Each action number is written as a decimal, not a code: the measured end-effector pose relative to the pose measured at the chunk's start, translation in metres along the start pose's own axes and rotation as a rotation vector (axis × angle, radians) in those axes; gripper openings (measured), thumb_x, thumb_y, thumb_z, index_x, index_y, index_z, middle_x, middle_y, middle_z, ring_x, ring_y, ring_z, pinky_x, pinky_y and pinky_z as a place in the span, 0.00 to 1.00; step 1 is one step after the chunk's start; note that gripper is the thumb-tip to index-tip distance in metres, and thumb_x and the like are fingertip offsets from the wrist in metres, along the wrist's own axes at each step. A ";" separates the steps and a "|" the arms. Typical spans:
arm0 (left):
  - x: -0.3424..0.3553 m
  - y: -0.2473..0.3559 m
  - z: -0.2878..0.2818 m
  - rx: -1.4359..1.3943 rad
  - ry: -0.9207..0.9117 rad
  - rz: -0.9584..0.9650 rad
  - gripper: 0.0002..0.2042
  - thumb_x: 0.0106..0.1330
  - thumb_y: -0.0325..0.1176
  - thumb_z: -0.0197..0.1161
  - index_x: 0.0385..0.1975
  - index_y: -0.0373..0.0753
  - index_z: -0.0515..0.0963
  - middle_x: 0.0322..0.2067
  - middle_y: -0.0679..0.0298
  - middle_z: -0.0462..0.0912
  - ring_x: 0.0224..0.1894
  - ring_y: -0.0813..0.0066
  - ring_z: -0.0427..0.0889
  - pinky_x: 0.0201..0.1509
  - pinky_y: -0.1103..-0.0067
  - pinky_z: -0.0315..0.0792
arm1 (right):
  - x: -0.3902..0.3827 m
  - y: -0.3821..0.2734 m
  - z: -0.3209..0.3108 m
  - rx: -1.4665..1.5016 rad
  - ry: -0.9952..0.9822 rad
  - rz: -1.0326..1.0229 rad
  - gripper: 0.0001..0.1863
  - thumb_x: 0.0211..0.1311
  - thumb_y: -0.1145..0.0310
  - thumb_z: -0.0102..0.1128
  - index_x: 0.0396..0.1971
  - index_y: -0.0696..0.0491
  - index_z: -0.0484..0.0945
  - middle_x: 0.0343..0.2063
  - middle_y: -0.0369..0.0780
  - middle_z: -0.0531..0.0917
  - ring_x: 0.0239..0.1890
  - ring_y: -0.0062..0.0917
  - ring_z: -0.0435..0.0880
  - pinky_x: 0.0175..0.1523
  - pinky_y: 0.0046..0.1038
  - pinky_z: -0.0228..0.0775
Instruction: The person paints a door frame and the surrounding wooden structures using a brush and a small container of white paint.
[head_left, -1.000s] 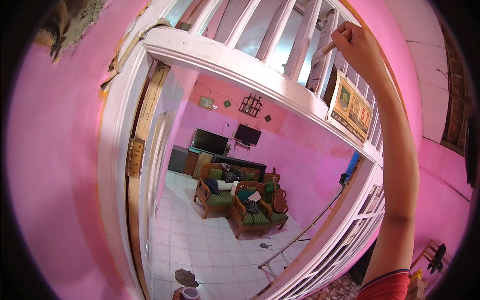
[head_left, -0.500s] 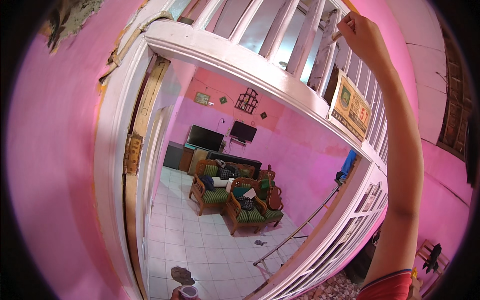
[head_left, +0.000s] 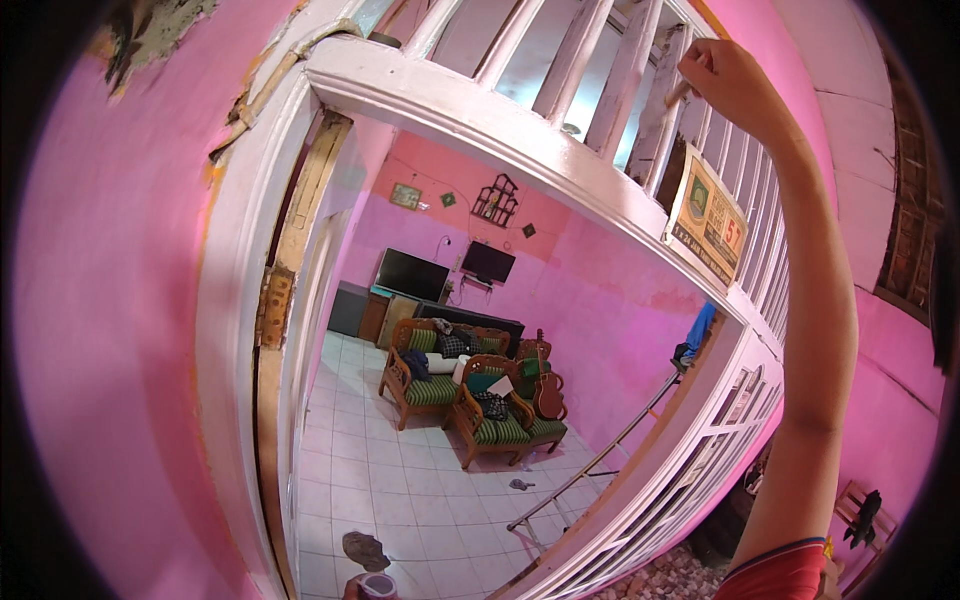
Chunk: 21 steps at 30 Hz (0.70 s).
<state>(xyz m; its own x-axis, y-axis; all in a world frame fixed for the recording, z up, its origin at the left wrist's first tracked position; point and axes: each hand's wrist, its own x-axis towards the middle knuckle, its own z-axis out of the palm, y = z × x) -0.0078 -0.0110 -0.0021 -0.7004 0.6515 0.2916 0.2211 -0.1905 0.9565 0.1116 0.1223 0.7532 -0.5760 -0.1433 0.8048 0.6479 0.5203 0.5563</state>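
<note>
My right hand (head_left: 722, 85) is raised to the upper right, its fingers closed round a slim tan-handled tool that looks like a paintbrush (head_left: 679, 95). Its bristles are hard to make out. It is against or just beside a worn, patchy white slat (head_left: 655, 120) of the vent grille above the doorway. At the bottom edge, my left hand (head_left: 352, 588) shows only in part, closed on the side of a small round can (head_left: 378, 585) with a pale rim. Below my right hand, a yellowish printed sign (head_left: 706, 218) is fixed to the grille.
The white door frame (head_left: 225, 330) has a rusty hinge (head_left: 274, 308). Through the doorway are green-striped wooden chairs (head_left: 500, 430), a guitar (head_left: 547, 392), a leaning ladder (head_left: 600, 458) and a dark cloth (head_left: 365, 551) on the tiled floor. Rubble (head_left: 670, 577) lies outside at lower right.
My right hand has shifted slightly right and down, and more of the tan handle shows below the fist. The view has moved a little. My left hand still holds the can.
</note>
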 end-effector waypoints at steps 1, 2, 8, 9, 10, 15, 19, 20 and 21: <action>0.000 -0.001 -0.002 -0.008 -0.008 -0.017 0.28 0.56 0.38 0.78 0.54 0.36 0.73 0.36 0.62 0.81 0.37 0.74 0.78 0.42 0.76 0.74 | -0.004 -0.007 -0.001 0.005 0.000 -0.004 0.17 0.63 0.59 0.58 0.32 0.60 0.82 0.19 0.40 0.81 0.26 0.27 0.83 0.35 0.30 0.73; -0.001 -0.002 -0.004 -0.015 -0.015 -0.033 0.28 0.56 0.38 0.78 0.54 0.36 0.73 0.37 0.62 0.81 0.37 0.74 0.78 0.43 0.75 0.74 | -0.007 -0.014 -0.001 0.026 -0.033 0.029 0.17 0.63 0.59 0.58 0.33 0.60 0.82 0.20 0.41 0.82 0.26 0.26 0.83 0.35 0.30 0.73; 0.001 -0.007 -0.001 -0.069 -0.003 -0.007 0.28 0.56 0.38 0.78 0.54 0.36 0.73 0.37 0.61 0.81 0.38 0.72 0.78 0.43 0.75 0.74 | 0.020 0.023 0.013 -0.042 0.126 -0.038 0.15 0.64 0.62 0.57 0.33 0.60 0.82 0.21 0.39 0.81 0.25 0.22 0.80 0.33 0.29 0.70; 0.002 -0.006 -0.002 -0.070 -0.004 -0.006 0.28 0.56 0.38 0.78 0.54 0.36 0.73 0.37 0.61 0.81 0.38 0.72 0.78 0.43 0.75 0.74 | 0.024 0.024 0.015 -0.078 0.252 -0.078 0.14 0.65 0.64 0.56 0.31 0.61 0.82 0.19 0.37 0.81 0.23 0.17 0.77 0.30 0.26 0.67; 0.002 -0.004 -0.004 -0.032 -0.022 -0.039 0.28 0.56 0.37 0.78 0.54 0.36 0.73 0.38 0.61 0.81 0.38 0.72 0.78 0.44 0.75 0.74 | 0.024 0.026 0.014 -0.081 0.251 -0.079 0.14 0.65 0.64 0.56 0.31 0.61 0.82 0.19 0.37 0.81 0.23 0.17 0.77 0.30 0.26 0.67; 0.001 -0.009 -0.002 -0.045 -0.031 -0.056 0.29 0.56 0.38 0.78 0.55 0.36 0.73 0.38 0.60 0.82 0.38 0.71 0.79 0.44 0.75 0.75 | 0.011 0.007 -0.015 -0.015 -0.104 0.074 0.16 0.63 0.59 0.58 0.33 0.59 0.83 0.22 0.40 0.83 0.27 0.22 0.82 0.35 0.29 0.72; 0.002 -0.005 -0.006 0.005 -0.008 -0.029 0.29 0.56 0.39 0.78 0.55 0.36 0.73 0.37 0.60 0.81 0.37 0.71 0.79 0.42 0.75 0.75 | -0.014 -0.017 -0.009 0.118 -0.125 0.047 0.13 0.65 0.64 0.57 0.27 0.58 0.80 0.18 0.33 0.77 0.21 0.14 0.72 0.26 0.22 0.59; 0.003 -0.003 -0.006 0.028 -0.027 -0.039 0.29 0.56 0.39 0.78 0.54 0.36 0.73 0.37 0.60 0.82 0.37 0.71 0.79 0.42 0.74 0.75 | -0.014 -0.019 -0.012 0.079 -0.152 0.052 0.14 0.64 0.62 0.57 0.29 0.59 0.81 0.19 0.36 0.79 0.23 0.17 0.75 0.30 0.25 0.65; 0.005 0.000 -0.007 0.030 -0.031 -0.035 0.29 0.56 0.39 0.78 0.54 0.36 0.73 0.37 0.60 0.82 0.37 0.71 0.79 0.42 0.74 0.75 | -0.015 -0.019 -0.014 0.041 -0.178 0.058 0.16 0.63 0.60 0.58 0.30 0.60 0.82 0.21 0.39 0.81 0.25 0.21 0.79 0.34 0.28 0.70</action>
<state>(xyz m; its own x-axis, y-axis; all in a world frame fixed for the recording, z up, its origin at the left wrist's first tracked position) -0.0163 -0.0129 -0.0008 -0.6864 0.6801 0.2573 0.2176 -0.1456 0.9651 0.1153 0.1031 0.7332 -0.6198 0.0377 0.7839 0.6638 0.5580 0.4980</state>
